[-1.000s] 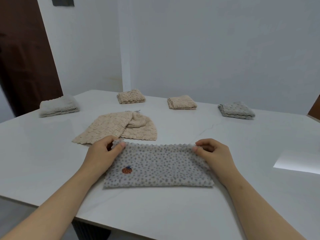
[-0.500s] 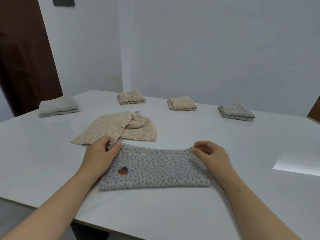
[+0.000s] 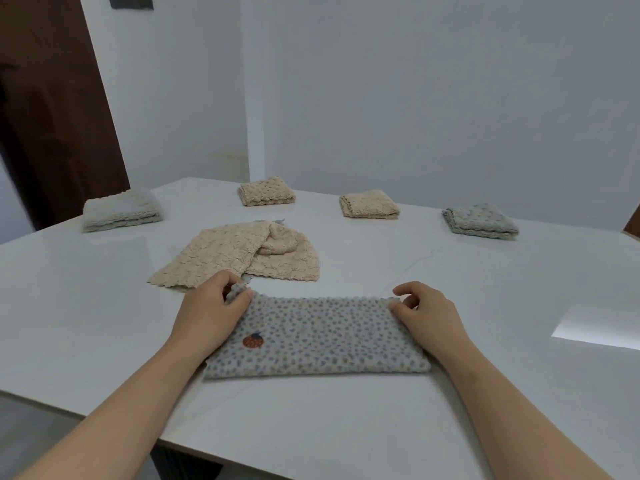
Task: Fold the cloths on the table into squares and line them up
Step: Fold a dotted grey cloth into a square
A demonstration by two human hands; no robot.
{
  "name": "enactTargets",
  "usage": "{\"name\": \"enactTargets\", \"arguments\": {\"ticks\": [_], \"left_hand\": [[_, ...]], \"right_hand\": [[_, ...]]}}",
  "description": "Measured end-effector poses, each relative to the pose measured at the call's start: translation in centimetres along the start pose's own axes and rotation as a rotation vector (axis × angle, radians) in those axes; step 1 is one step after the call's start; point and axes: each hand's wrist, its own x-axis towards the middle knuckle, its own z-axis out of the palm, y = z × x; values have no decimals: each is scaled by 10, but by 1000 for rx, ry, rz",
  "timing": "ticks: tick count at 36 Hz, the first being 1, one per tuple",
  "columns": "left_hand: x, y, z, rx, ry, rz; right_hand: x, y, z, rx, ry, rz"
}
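Observation:
A grey dotted cloth [image 3: 322,336] with a small red fruit patch lies folded into a long rectangle near the table's front edge. My left hand [image 3: 211,313] pinches its far left corner, which is lifted a little. My right hand [image 3: 426,313] pinches its far right corner. Behind it a beige cloth [image 3: 242,258] lies unfolded and crumpled. Along the back, folded squares sit in a row: a pale grey cloth [image 3: 121,209], two beige ones [image 3: 266,191] [image 3: 369,203] and a grey one [image 3: 481,221].
The white table [image 3: 69,306] ends in a front edge just below my forearms. A bright patch of light [image 3: 599,327] falls on it at the right. A dark brown door [image 3: 52,109] stands at the left, white walls behind.
The grey cloth was drawn slightly toward me, then set back flat. Both hands keep hold of its far corners; the left corner is now lifted a little.

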Motion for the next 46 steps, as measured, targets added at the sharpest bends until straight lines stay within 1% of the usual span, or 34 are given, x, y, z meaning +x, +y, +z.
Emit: {"name": "enactTargets", "arguments": {"ticks": [3,8,12,16,21,32,34,36,38,41,42,43,44,46], "left_hand": [[1,0,0,-11,7,-4],[1,0,0,-26,17,-27],[1,-1,0,-48,39,-42],[1,0,0,-55,48,-58],[1,0,1,-64,69,-60],[2,-2,3,5,55,32],[3,-3,2,33,36,42],[4,-4,2,41,19,28],[4,-3,3,41,15,0],[3,-2,2,5,4,-26],[2,-1,2,-16,-4,-26],[1,0,1,-37,-6,-17],[1,1,0,-48,10,6],[-4,1,-1,-11,135,112]], "right_hand": [[0,0,0,1,7,7],[-3,-3,-1,35,69,-59],[-3,-8,-3,135,156,-94],[-2,-12,0,190,182,-104],[3,-7,4,156,166,-49],[9,-8,8,8,81,45],[8,-9,9,18,80,54],[3,-12,7,90,128,60],[-3,-13,4,80,207,0],[-18,-25,1,-118,274,-186],[-23,-31,1,-160,267,-252],[-29,-37,3,-202,221,-298],[-34,-44,6,-258,139,-319],[-41,-52,15,-369,-60,-309]]}}
